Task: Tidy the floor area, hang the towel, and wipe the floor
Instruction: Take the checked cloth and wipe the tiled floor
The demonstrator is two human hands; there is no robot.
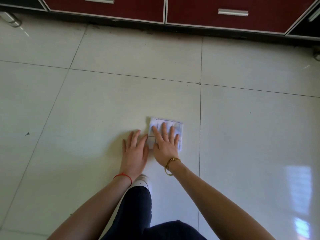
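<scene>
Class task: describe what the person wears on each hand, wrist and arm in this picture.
Both forearms are bare, no sleeves or gloves. The left hand has a thin red string bracelet at its wrist. The right hand has gold bangles at its wrist.

I note a white cloth ruled with a thin dark grid. The floor is pale off-white tile with dark joint lines and a few dark specks. The cabinet fronts are deep red with pale edging and silver handles. A red string circles one wrist, gold bangles the other. The trousers are dark navy and the shoe is white.
</scene>
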